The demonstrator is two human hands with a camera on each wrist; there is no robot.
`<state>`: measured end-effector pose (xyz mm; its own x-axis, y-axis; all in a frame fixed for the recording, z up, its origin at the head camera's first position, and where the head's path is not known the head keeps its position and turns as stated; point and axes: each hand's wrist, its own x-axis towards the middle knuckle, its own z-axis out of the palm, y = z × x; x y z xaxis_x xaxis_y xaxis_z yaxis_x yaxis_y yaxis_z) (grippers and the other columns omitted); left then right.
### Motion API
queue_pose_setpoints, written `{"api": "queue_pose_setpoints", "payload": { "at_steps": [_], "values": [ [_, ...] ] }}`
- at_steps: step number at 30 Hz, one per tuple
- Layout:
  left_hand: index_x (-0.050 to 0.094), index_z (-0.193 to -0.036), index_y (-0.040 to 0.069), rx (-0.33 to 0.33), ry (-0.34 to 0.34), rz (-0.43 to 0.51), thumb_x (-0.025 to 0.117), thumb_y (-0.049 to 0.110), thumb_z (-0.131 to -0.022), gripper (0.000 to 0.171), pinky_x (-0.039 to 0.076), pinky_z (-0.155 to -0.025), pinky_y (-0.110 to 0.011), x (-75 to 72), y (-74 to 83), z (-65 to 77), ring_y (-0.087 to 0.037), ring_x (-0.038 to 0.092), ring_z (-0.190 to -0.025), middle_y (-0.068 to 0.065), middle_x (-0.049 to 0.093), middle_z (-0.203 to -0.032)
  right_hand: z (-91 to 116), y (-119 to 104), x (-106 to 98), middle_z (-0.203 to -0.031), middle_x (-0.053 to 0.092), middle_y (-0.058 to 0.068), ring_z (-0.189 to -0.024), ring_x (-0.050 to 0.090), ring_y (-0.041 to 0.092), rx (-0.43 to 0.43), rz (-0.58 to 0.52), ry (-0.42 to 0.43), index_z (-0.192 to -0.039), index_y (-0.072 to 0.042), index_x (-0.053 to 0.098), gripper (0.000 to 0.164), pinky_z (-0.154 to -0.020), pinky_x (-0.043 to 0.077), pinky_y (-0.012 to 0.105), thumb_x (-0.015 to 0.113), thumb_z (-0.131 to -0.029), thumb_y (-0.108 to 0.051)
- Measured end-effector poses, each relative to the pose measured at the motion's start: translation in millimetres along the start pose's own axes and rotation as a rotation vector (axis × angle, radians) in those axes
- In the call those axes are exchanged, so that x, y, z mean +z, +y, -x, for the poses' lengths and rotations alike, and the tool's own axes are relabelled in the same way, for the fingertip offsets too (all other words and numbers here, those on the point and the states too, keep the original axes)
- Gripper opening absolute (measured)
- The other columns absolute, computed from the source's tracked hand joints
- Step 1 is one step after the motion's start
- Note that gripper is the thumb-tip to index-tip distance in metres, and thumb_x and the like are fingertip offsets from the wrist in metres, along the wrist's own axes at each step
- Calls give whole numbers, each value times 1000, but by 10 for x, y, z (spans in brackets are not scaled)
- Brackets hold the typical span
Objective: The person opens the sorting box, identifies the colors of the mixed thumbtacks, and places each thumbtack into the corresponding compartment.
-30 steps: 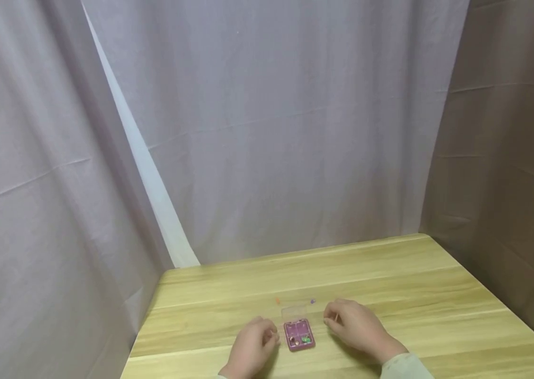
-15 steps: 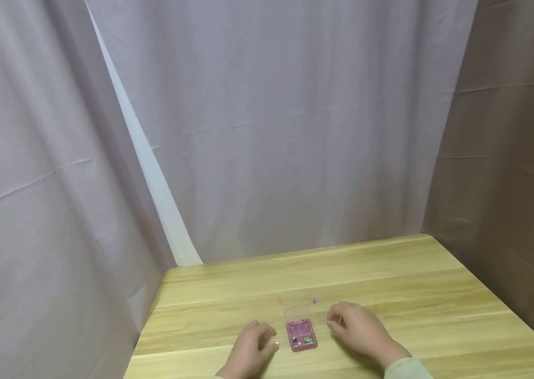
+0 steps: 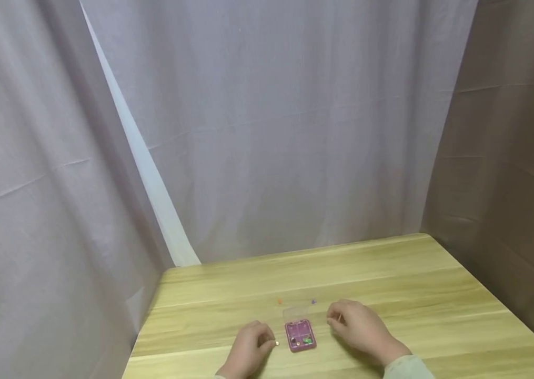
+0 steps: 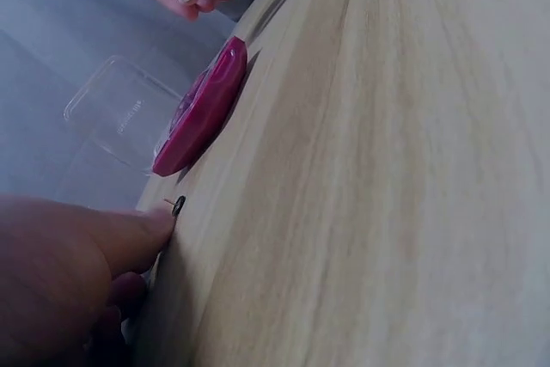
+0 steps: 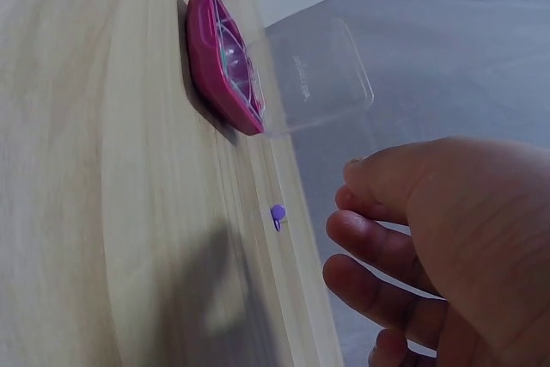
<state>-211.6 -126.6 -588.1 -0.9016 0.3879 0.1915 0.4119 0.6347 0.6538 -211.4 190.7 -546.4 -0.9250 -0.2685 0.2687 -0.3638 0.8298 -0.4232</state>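
Note:
My left hand pinches a small round stud between thumb and index finger, low over the table at the box's left side. In the left wrist view the stud is a dark disc with a thin pin. Beside it lies a small magenta compartment box, its clear lid swung back. Green pieces fill one near compartment; a dark piece and a tiny light one share the other. My right hand hovers right of the box, fingers loosely curled, holding nothing.
Beyond the box, a purple piece with a little loop and a small orange piece lie on the wood-grain table. Grey curtains hang close around the table's back and sides.
My left thumb and index finger parted, showing the stud at the thumb tip, then came together on it again. The right hand has hardly moved.

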Motion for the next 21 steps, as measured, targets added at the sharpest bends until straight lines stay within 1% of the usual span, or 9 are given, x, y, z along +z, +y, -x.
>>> {"api": "queue_pose_setpoints", "payload": {
  "at_steps": [4, 6, 8, 11, 15, 17, 21],
  "values": [
    [69, -83, 21, 7, 1, -25, 73, 21, -85, 4, 50, -63, -23, -15, 0, -26, -2, 50, -70, 14, 58, -77, -14, 12, -28, -75, 58, -25, -68, 51, -5, -4, 2, 5, -86, -33, 69, 5, -63, 52, 27, 73, -85, -31],
    [70, -88, 21, 4, -7, -26, 73, 23, -86, 4, 51, -65, -24, -20, 19, -41, -2, 51, -72, 14, 60, -80, -26, 22, -31, -75, 57, -26, -68, 50, -5, -3, 4, 10, -85, -34, 68, 7, -63, 51, 27, 74, -85, -31],
    [71, -93, 20, 0, -23, -22, 73, 26, -86, 9, 53, -68, -26, -24, 43, -51, -1, 53, -75, 13, 63, -85, -44, 26, -15, -75, 57, -25, -68, 50, -4, 1, -1, 17, -85, -35, 67, 8, -63, 51, 27, 74, -84, -31],
    [72, -98, 20, 20, -34, -36, 73, 27, -86, 14, 55, -72, -27, -2, 76, -67, -1, 55, -79, 11, 66, -92, -69, 33, 7, -74, 57, -26, -67, 50, -5, 12, 2, 27, -83, -36, 66, 9, -63, 51, 28, 74, -84, -32],
    [73, -91, 21, 53, -28, -94, 72, 27, -87, 8, 55, -72, -26, 43, 89, -82, 1, 53, -78, 15, 65, -88, -100, 36, 20, -74, 57, -25, -67, 50, -4, 17, -6, 22, -84, -36, 67, 9, -64, 51, 30, 74, -83, -31],
    [72, -87, 21, 55, -21, -111, 71, 26, -88, 4, 55, -72, -27, 47, 85, -88, 2, 53, -77, 16, 63, -85, -123, 36, 23, -75, 58, -25, -68, 50, -4, 17, -12, 20, -84, -35, 67, 9, -64, 51, 30, 74, -83, -30],
    [69, -84, 22, 48, -16, -131, 69, 22, -89, 5, 56, -74, -30, 34, 67, -104, 1, 54, -78, 16, 64, -83, -173, 25, 32, -76, 59, -24, -69, 52, -2, 17, -15, 25, -85, -36, 67, 10, -66, 51, 31, 74, -84, -29]
  ]
}}
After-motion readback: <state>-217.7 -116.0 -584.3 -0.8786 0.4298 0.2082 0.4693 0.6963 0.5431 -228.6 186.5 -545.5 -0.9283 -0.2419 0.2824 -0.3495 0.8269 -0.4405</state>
